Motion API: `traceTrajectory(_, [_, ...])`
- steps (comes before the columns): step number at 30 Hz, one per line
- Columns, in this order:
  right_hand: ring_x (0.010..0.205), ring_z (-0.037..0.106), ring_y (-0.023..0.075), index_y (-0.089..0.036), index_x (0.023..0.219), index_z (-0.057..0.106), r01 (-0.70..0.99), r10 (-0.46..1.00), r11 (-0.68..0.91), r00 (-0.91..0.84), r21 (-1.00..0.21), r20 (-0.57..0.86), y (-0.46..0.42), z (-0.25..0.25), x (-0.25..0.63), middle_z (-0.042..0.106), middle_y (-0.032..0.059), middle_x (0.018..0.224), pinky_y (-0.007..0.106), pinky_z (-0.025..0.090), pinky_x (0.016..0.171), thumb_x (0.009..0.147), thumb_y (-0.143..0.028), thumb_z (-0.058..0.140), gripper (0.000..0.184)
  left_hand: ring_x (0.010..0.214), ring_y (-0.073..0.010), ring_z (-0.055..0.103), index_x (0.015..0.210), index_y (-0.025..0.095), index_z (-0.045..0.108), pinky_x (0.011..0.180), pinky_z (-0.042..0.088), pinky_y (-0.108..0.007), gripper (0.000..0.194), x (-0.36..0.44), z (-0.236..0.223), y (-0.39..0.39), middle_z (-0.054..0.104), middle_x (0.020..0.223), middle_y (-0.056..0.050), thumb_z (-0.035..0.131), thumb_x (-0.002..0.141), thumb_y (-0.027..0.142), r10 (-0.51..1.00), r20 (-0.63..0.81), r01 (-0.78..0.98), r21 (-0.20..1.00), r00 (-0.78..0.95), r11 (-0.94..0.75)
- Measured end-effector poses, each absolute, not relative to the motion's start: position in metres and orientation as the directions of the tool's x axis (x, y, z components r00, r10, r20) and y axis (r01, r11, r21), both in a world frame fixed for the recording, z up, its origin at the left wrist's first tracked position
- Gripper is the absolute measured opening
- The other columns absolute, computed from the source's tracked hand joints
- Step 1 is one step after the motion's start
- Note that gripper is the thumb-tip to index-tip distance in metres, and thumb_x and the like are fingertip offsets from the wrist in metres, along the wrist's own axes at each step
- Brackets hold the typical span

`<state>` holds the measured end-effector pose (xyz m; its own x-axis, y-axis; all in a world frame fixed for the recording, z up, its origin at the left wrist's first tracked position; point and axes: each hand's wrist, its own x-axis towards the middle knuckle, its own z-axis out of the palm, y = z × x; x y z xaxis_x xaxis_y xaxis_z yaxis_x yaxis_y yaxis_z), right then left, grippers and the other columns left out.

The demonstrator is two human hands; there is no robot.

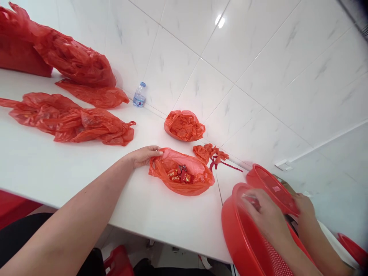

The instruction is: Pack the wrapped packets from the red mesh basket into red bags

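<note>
My left hand [146,156] pinches the left rim of an opened red plastic bag [198,187] on the white table. Several small red and orange wrapped packets [181,174] lie inside this bag. Over the near rim of a large red plastic basket [230,216], at the right, is my right hand [263,211], slightly blurred. Its fingers are curled around something small and dark red, which looks like a packet of the same sort. The basket's contents are mostly hidden by the hand and the rim.
Behind the bag sits another red bag [185,128], with crumpled red plastic [202,152] and a dark red ribbon [231,166] beside it. A water bottle [139,95] stands near the wall. Full red bags [77,122] lie left. Another person's hand [304,209] is at a second red basket [253,174].
</note>
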<state>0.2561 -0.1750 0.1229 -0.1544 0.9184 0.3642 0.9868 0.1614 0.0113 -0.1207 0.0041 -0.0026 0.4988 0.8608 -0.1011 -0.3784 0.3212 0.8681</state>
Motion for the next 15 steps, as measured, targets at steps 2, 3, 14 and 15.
traceTrajectory(2, [0.081,0.063,0.0223,-0.027,0.090,0.053,0.977,0.933,0.204,-0.177,-0.056,0.312,-0.164,0.127,0.232,0.062,0.0063,0.097,0.034,0.051,0.066,0.089,-0.030,0.042,0.011,0.071,-0.0184,0.066,0.087,0.015,0.059,0.065,0.054,-0.030,0.039,-0.121,-0.003,0.004,0.069,0.084,-0.006,0.082,0.061,0.031,0.863,-0.101,-0.376,0.870,0.496,0.318])
traceTrajectory(3, [0.081,0.063,0.0210,-0.026,0.091,0.053,0.964,0.942,0.257,-0.234,-0.070,0.241,-0.156,0.126,0.217,0.061,0.0054,0.099,0.033,0.051,0.067,0.089,-0.029,0.043,0.011,0.071,-0.0185,0.067,0.088,0.015,0.059,0.065,0.054,-0.030,0.039,-0.121,-0.003,0.004,0.069,0.085,-0.007,0.082,0.061,0.031,0.862,-0.102,-0.375,0.871,0.496,0.318])
traceTrajectory(14, [0.080,0.061,0.0170,-0.025,0.120,0.050,0.936,0.923,0.353,-0.346,-0.010,0.169,-0.084,0.105,0.134,0.055,0.0043,0.116,0.030,0.048,0.070,0.082,-0.025,0.053,0.038,0.065,-0.0160,0.065,0.084,0.016,0.058,0.060,0.052,-0.027,0.040,-0.121,-0.005,0.005,0.068,0.078,-0.004,0.083,0.059,0.032,0.854,-0.094,-0.375,0.870,0.512,0.320])
traceTrajectory(15, [0.080,0.061,0.0177,-0.026,0.118,0.051,0.933,0.922,0.360,-0.357,0.009,0.153,-0.092,0.110,0.136,0.056,0.0037,0.114,0.032,0.048,0.071,0.084,-0.025,0.051,0.033,0.066,-0.0161,0.065,0.084,0.015,0.058,0.060,0.052,-0.027,0.039,-0.121,-0.005,0.006,0.068,0.078,-0.004,0.083,0.059,0.032,0.853,-0.092,-0.377,0.869,0.514,0.321])
